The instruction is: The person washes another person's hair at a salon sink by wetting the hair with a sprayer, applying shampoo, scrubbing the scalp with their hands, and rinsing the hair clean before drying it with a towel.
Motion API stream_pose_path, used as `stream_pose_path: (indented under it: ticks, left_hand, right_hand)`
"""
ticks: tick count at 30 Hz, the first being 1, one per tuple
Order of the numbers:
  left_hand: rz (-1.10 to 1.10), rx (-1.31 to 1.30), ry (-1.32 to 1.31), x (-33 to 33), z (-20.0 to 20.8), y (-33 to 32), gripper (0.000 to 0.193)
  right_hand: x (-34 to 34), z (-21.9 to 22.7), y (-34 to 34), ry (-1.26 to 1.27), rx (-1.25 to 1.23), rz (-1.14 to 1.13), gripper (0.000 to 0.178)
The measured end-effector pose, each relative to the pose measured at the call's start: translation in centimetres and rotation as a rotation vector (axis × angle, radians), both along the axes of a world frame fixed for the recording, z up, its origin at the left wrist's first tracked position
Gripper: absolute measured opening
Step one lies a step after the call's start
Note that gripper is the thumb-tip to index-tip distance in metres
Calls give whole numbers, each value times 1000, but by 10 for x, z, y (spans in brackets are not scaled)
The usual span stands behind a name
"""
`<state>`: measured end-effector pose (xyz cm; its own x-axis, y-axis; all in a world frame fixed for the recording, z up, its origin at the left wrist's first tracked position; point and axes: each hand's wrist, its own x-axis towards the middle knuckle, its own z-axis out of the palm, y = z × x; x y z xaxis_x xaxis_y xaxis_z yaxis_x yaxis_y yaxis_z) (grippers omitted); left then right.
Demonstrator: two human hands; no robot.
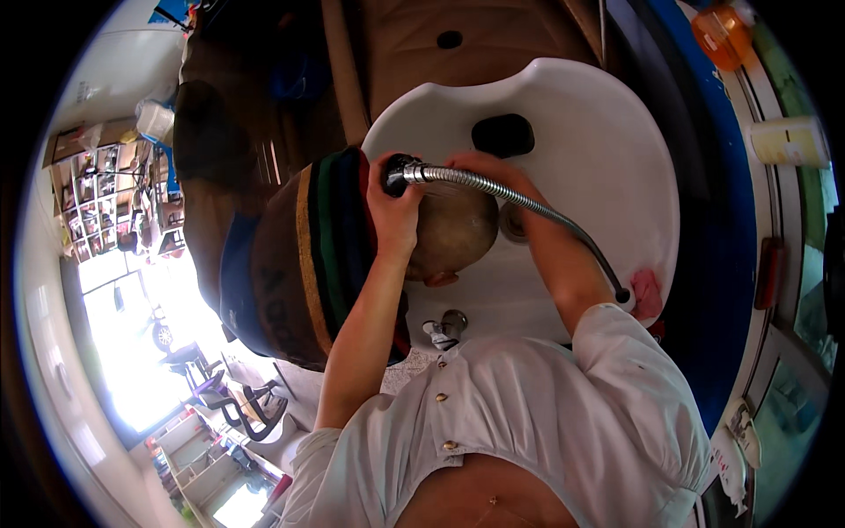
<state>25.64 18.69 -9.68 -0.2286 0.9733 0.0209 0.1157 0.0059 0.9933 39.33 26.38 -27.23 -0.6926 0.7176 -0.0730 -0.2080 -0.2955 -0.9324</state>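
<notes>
A person lies back with their head [459, 231], covered in very short hair, over a white wash basin [616, 132]. My left hand [393, 211] is closed around a black shower head [400, 176] beside the hairline. From it a ribbed metal hose [519, 195] arches right across the basin to its near right edge. On the far side of the head rests my right hand [495, 169], its fingers laid out against it and partly hidden by the head and hose. Whether water is running cannot be made out.
A chrome tap [446, 329] stands at the basin's near edge. A pink cloth [647, 294] hangs at its right rim. The person wears a striped top [330, 246]. Bottles, one orange [722, 37], stand along the right ledge. Shelves [114, 198] and a chair [242, 400] are at left.
</notes>
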Motion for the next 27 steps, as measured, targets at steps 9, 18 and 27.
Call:
stream_pose_path:
  ticks: [9,18,27]
  left_hand:
    - [79,-26,66,-1,-2,-2,34]
    - [113,-42,112,1,0,-6,35]
    - [130,52,127,7,-6,-9,34]
  right_hand:
    - [-10,19,21,-4,-198,352,33]
    - [-5,54,11,-88,217,227,28]
    - [-19,127,-30,-438,632,164,24]
